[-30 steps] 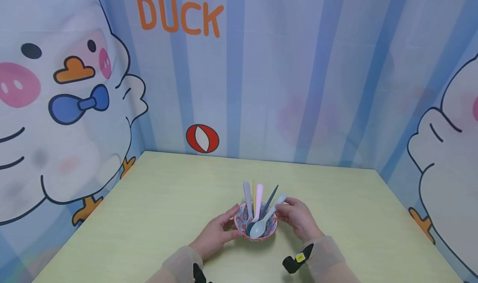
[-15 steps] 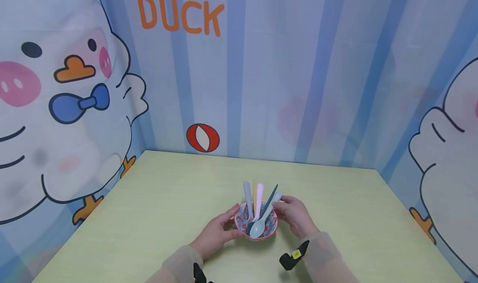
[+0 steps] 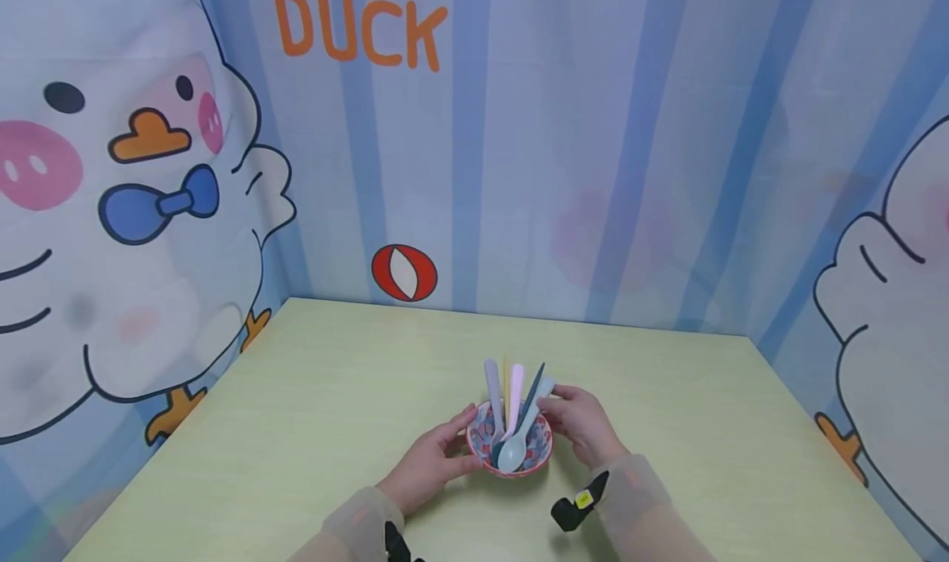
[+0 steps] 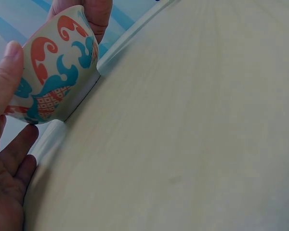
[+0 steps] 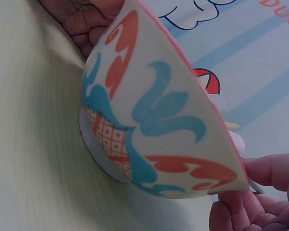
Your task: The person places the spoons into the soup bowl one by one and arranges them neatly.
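Observation:
A small patterned bowl (image 3: 539,448) with a red rim stands on the table. My left hand (image 3: 426,467) holds its left side, thumb in front and fingers behind; in the left wrist view the thumb (image 4: 8,72) lies against the outer wall. At the right rim, my right hand (image 3: 586,426) pinches the handle of a light blue spoon (image 3: 511,455), whose head rests inside the bowl. Also leaning in the bowl are a purple spoon (image 3: 493,389), a pink handle (image 3: 515,393), a thin yellow stick (image 3: 507,374) and a dark blue handle (image 3: 533,386). Their lower ends are partly hidden.
The pale yellow table (image 3: 356,381) reaches back to a blue striped curtain (image 3: 541,133) printed with ducks. A black wrist camera (image 3: 574,508) sits below the right hand, close over the table.
My right hand has shifted slightly left, swinging the light blue spoon's handle toward the other utensils. The dark blue handle now leans less to the right. My left hand and the bowl stay put.

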Available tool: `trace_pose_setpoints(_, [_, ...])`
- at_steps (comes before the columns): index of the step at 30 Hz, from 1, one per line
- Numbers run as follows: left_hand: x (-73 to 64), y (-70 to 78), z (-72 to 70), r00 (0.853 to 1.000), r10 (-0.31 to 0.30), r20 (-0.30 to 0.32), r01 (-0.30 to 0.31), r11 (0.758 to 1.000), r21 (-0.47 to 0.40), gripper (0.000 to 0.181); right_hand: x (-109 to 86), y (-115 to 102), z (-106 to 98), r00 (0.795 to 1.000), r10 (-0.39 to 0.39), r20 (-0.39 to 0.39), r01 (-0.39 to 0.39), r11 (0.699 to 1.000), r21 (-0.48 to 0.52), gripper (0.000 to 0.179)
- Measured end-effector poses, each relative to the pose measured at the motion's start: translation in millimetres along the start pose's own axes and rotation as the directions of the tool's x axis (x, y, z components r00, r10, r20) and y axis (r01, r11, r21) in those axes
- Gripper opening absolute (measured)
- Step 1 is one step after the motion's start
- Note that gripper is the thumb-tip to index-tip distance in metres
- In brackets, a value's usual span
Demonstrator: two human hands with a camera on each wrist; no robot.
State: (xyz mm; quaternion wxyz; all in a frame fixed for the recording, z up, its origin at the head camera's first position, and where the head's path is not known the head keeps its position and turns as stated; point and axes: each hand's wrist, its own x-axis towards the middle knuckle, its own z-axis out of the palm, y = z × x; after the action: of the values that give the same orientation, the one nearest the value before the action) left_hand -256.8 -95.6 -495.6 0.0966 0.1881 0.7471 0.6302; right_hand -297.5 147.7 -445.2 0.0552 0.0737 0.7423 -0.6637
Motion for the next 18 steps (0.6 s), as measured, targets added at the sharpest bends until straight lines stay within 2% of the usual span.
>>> trace_pose_setpoints(6, [2.3,-0.6,-0.8,1.000,-0.002,0.002,0.002,1.000,0.013,0.075,-0.3,-1.4,-0.8,1.000,0.004,0.000,-0.004,1.000,0.001,0.044])
trace_pose_setpoints(13, [3.0,-1.3,-1.3,0.999,-0.039,-0.019,0.040,0.999,0.036,0.079,-1.7,0.1,-0.7,1.000,0.003,0.001,-0.003,1.000,0.022,0.042])
trace_pose_setpoints(18, [2.1,-1.4,-0.9,0.999,-0.049,-0.020,0.049,0.999,0.022,0.085,-3.9,1.1,-2.3,1.000,-0.011,0.006,0.011,0.999,0.041,0.043])
